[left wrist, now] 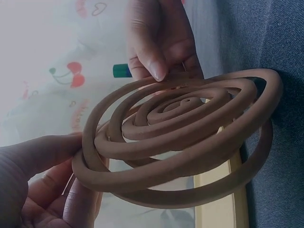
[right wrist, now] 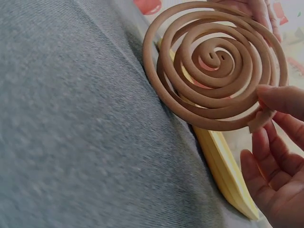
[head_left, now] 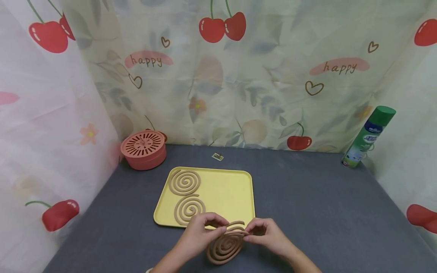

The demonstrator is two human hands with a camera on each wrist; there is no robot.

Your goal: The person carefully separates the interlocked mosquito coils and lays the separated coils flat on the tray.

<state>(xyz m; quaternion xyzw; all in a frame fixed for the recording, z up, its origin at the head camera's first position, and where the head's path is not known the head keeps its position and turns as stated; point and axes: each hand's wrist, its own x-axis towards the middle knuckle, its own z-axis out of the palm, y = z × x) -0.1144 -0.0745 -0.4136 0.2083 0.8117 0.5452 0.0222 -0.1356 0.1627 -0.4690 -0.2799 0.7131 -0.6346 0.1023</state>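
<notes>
Brown coils (head_left: 228,245), pinched by left hand (head_left: 200,232) and right hand (head_left: 272,236), near yellow tray (head_left: 228,193)

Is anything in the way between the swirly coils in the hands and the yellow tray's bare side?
Only the near rim of the yellow tray. Nothing else visible blocks the held coils, pinched by the left hand and right hand; two more coils lie on the tray's left.
</notes>
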